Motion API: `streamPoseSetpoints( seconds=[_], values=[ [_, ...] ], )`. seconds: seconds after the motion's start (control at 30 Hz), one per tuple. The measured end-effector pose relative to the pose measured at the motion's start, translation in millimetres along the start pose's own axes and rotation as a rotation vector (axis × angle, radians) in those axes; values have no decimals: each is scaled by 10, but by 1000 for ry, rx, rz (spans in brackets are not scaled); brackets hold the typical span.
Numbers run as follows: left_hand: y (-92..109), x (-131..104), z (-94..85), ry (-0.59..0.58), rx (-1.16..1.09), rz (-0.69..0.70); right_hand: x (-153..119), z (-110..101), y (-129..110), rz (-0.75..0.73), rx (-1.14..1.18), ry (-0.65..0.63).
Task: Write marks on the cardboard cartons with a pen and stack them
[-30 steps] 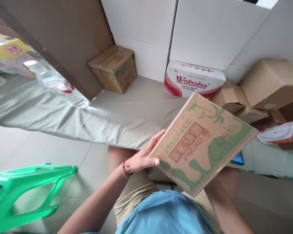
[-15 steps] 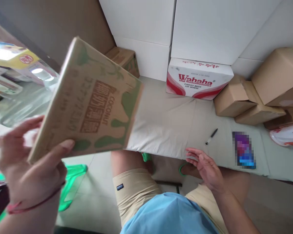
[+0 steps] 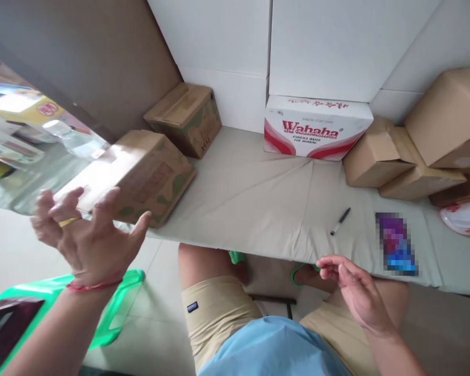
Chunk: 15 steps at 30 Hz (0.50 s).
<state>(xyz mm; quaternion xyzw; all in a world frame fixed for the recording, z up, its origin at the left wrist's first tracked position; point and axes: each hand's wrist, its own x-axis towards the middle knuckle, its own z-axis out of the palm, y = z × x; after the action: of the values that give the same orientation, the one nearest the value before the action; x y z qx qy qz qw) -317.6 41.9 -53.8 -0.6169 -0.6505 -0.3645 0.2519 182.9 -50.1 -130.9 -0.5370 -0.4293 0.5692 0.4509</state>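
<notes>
A brown carton with green print and a pale, glaring top (image 3: 152, 183) rests on the cloth-covered table (image 3: 250, 193) at the left. My left hand (image 3: 97, 235), with a ring and a red wrist cord, is at its near side, fingers spread and nothing held. Whether the fingertips touch the carton I cannot tell. Over my right thigh, near the table edge, my right hand (image 3: 356, 292) hovers with fingers loosely curved and apart, holding nothing. A black and white pen (image 3: 340, 221) lies on the cloth beyond it, and a pixelated flat object (image 3: 397, 244) is to the pen's right.
Behind the carton stands another printed carton (image 3: 188, 117). A white and red Wahaha box (image 3: 317, 128) is against the wall. Brown boxes (image 3: 379, 156) are stacked at the right. Clear plastic containers (image 3: 76, 141) stand far left, and a green stool (image 3: 129, 282) is below.
The printed carton went from raised in my left hand to resting on the table, and that hand let go. My right hand moved slightly right and down. The carton behind now shows more fully.
</notes>
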Motion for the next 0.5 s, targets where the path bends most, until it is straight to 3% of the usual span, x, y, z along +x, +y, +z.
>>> streamPoseSetpoints(
  seconds=[0.1,0.17,0.23,0.33,0.4,0.5],
  values=[
    [277,238,107,71,-126,228,-5,-22,-9,-29,-14,70],
    [490,541,310,32,-205,271,-4,-29,-32,-45,-34,121],
    [687,932,604,-105,-170,167,-12,-39,-60,-45,-70,146],
    [837,1574,1079,-478,-2,-168,-56,-81,-85,-42,-142,164],
    [791,1955,1333,-543,34,-248,-100,-126,-85,-53,-194,203],
    [552,2357,1585,-580,58,-299,-158,-184,-78,-79,-246,284]
  ],
)
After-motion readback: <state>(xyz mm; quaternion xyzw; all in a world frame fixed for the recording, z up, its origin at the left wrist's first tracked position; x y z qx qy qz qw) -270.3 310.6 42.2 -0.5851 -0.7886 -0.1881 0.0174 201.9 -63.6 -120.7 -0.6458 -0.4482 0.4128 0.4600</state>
